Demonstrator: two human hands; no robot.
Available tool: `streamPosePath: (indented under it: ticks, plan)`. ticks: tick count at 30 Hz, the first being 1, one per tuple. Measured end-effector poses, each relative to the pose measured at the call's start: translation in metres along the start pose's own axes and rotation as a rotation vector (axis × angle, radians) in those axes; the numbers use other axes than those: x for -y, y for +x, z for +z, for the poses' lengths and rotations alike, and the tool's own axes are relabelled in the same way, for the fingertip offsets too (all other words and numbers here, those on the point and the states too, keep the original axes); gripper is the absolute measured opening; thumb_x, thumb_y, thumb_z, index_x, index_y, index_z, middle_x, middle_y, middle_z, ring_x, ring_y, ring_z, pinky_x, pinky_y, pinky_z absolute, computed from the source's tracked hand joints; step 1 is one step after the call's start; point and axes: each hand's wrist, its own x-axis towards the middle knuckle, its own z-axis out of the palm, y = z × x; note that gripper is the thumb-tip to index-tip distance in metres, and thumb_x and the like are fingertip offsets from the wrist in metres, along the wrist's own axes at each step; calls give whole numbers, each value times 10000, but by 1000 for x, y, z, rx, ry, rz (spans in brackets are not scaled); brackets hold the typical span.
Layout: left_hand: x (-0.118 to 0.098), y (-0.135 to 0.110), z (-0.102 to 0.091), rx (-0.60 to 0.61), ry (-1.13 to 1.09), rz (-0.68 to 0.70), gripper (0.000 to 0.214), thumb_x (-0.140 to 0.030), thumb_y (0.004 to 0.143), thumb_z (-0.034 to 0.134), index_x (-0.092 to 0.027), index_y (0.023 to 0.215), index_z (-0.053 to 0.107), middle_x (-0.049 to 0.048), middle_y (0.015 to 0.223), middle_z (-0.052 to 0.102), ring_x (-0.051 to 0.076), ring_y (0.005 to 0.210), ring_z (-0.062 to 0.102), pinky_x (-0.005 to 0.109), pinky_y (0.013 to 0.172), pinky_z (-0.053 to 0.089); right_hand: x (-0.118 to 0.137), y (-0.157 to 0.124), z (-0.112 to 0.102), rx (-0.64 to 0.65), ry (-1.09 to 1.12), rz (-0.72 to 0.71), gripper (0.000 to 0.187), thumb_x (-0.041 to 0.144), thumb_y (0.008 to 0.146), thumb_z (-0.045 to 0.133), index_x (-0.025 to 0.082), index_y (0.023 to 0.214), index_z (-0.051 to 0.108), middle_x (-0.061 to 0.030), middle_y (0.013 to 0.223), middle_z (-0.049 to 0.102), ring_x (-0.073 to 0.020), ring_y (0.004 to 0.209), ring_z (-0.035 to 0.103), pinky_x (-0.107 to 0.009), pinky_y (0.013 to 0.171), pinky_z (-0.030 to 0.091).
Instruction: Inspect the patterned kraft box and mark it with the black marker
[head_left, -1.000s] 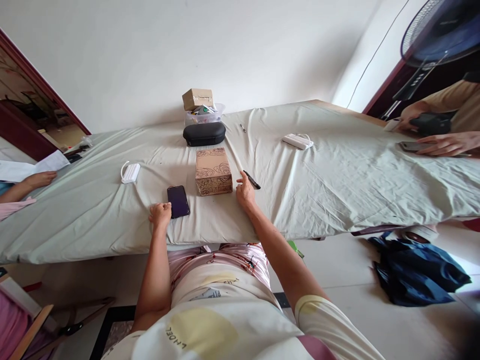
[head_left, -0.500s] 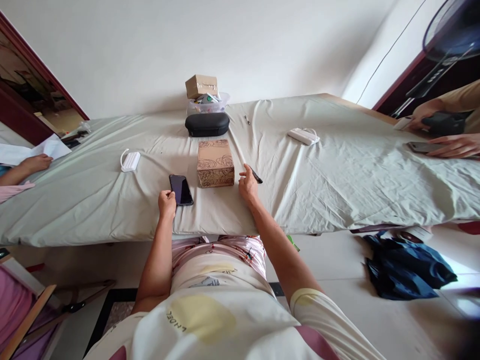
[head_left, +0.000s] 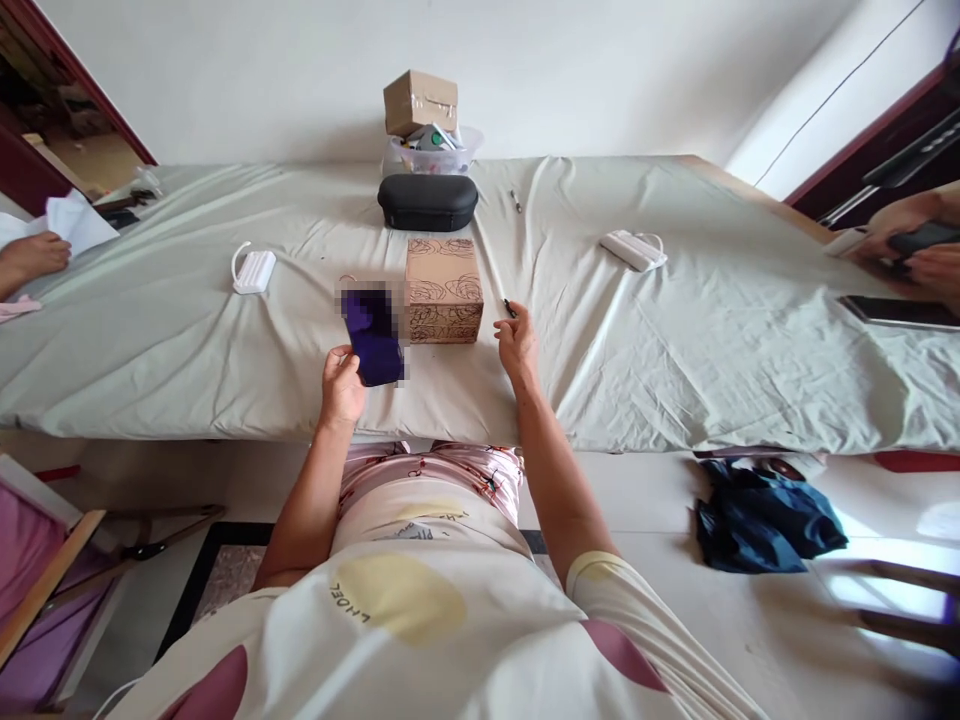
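Head view: my left hand point(head_left: 343, 390) grasps a dark, flat, rectangular smartphone point(head_left: 373, 340) by its near left edge, the thumb on top along the side of the glass and the curled fingers mostly hidden beneath. The phone reaches forward and to the right from my grip, its dark purple screen facing up toward me; pixelation around its outline hides whether it touches anything on its right. My right hand point(head_left: 519, 345) is loosely curled, with the dark end of a slim black pen point(head_left: 510, 309) showing at the fingertips; the rest is hidden, so I cannot tell whether I am gripping it or only touching it. Between my hands, just right of the phone and left of the pen, sits a brown cardboard box with black scribbled swirls point(head_left: 444, 285). Beyond it lies a black oblong hard case point(head_left: 427, 205), then a clear plastic tub point(head_left: 469, 150) of small items with a plain brown carton point(head_left: 421, 103) on top. One white ribbed block with a loop strap point(head_left: 256, 272) lies off to the left, a similar white block point(head_left: 634, 250) to the right, all on a wrinkled pale grey-green cloth point(head_left: 315, 215).
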Motion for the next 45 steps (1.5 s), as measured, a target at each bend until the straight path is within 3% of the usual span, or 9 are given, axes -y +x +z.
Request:
streamPosePath:
  ticks: [5, 9, 13, 20, 24, 29, 34, 40, 45]
  plan:
    - [12, -30, 40, 160, -206, -135, 472, -398, 668, 903, -236, 966, 576, -8, 841, 691, 219, 928, 715, 388, 884, 574, 25, -37, -22, 104, 153, 66, 328, 385, 978, 495, 232, 1238, 625, -59, 960, 767, -185, 774, 695, -348, 780, 577]
    - [24, -50, 70, 259, -299, -245, 433, -339, 690, 904, -220, 957, 585, -27, 790, 680, 190, 848, 716, 366, 853, 585, 40, -88, -43, 293, 210, 69, 505, 638, 1020, 429, 229, 1178, 678, -61, 926, 757, -174, 724, 666, -311, 697, 544]
    - [24, -64, 88, 322, -353, -279, 417, -333, 720, 894, -219, 974, 584, -24, 844, 701, 184, 842, 715, 357, 845, 581, 43, -122, -54, 445, 214, 4, 636, 793, 949, 466, 241, 1151, 709, -34, 807, 715, -207, 712, 655, -355, 725, 557]
    - [19, -69, 94, 357, -355, -271, 408, -325, 743, 885, -229, 997, 580, -28, 897, 710, 167, 848, 704, 330, 840, 564, 45, -129, -58, 598, 446, 87, 755, 717, 758, 819, 252, 1329, 652, -63, 998, 769, -233, 844, 701, -366, 784, 587]
    - [19, -68, 92, 347, -342, -277, 425, -331, 728, 896, -232, 995, 581, -34, 887, 711, 163, 850, 708, 334, 857, 566, 46, -127, -57, 642, 493, 94, 677, 657, 779, 837, 246, 1295, 682, -70, 1038, 782, -226, 890, 714, -351, 809, 595]
    - [19, -69, 91, 329, -350, -290, 443, -357, 693, 911, -236, 971, 588, -30, 867, 720, 187, 870, 729, 364, 866, 584, 42, -126, -53, 634, 470, 69, 577, 630, 836, 800, 258, 1266, 698, -16, 880, 764, -180, 773, 686, -318, 746, 580]
    - [18, -52, 72, 173, -276, -231, 447, -384, 666, 887, -228, 966, 594, -2, 839, 718, 226, 910, 731, 389, 862, 579, 41, -124, -54, 562, 416, 31, 590, 619, 863, 776, 278, 1334, 677, 0, 839, 761, -169, 780, 693, -321, 804, 569]
    - [9, 11, 12, -207, 21, -44, 409, -370, 589, 808, -207, 892, 587, -14, 760, 656, 155, 705, 606, 302, 718, 513, 43, -125, -55, 487, 421, 66, 488, 633, 895, 724, 261, 1211, 724, -15, 819, 755, -176, 799, 703, -322, 804, 571]
    - [-2, 59, -30, -420, 313, -91, 197, -231, 620, 670, -203, 786, 568, -25, 719, 602, 143, 719, 579, 270, 725, 500, 43, -124, -54, 492, 441, 72, 487, 638, 887, 732, 251, 1183, 731, -18, 820, 744, -172, 796, 700, -318, 807, 569]
